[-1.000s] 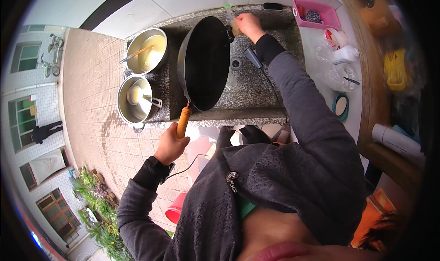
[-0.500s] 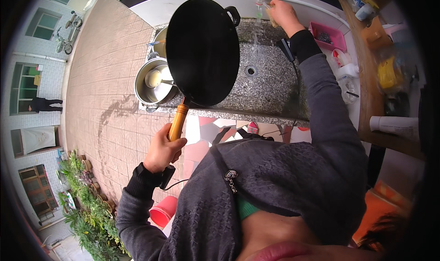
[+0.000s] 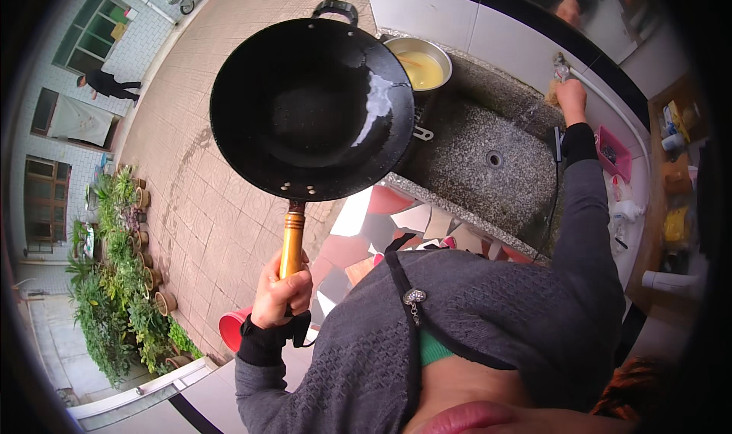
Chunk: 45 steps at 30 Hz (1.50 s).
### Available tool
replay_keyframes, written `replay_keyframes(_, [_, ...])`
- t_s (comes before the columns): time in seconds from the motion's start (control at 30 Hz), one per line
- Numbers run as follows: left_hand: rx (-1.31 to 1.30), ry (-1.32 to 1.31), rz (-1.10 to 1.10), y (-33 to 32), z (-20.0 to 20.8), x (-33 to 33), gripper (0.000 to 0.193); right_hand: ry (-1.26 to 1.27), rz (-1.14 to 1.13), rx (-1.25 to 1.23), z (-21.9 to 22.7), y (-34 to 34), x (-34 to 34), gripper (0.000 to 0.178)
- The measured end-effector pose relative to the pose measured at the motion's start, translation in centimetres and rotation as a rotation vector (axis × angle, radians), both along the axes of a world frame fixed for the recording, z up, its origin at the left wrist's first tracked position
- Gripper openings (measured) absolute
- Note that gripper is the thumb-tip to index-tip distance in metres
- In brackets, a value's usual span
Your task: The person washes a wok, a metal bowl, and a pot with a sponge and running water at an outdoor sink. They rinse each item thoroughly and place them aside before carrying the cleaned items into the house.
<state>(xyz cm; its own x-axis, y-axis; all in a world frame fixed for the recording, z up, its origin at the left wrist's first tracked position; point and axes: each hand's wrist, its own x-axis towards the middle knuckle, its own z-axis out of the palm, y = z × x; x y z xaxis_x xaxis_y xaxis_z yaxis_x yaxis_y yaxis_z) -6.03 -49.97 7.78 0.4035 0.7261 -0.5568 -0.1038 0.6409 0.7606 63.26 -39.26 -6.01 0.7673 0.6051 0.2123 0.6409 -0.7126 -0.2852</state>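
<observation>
A black wok (image 3: 313, 106) with a wooden handle is raised to the left of the stone sink (image 3: 488, 197). My left hand (image 3: 282, 287) is closed round that handle, tilting the inside toward me; a wet streak shines there. At the wall tap (image 3: 560, 66), my right hand (image 3: 572, 100) is closed, with a beige scrubber (image 3: 551, 93) at its fingers. Whether these fingers also grip the tap I cannot tell. Behind the wok's right side stands a metal pot (image 3: 427, 59) with cloudy yellowish liquid in it. Part of a metal utensil handle (image 3: 423, 133) shows past the wok's rim.
To the right of the sink are a pink basket (image 3: 612, 152) and plastic containers, with a cluttered wooden shelf (image 3: 648, 281) beyond. A red bucket (image 3: 234, 329) stands low left. Potted plants (image 3: 122, 274) line the yard, where a person (image 3: 110, 85) in dark clothes stands.
The wok has swung left, away from over the sink, its inside now turned more toward me. The stream seen falling from the tap no longer shows. My right hand stays at the tap.
</observation>
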Motion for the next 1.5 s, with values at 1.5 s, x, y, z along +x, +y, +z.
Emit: replay_keyframes(1.5, [-0.695, -0.335, 0.470, 58.5, -72.0, -46.2, 0.020, -0.146, -0.362, -0.348, -20.7, -11.3, -29.9, 0.034])
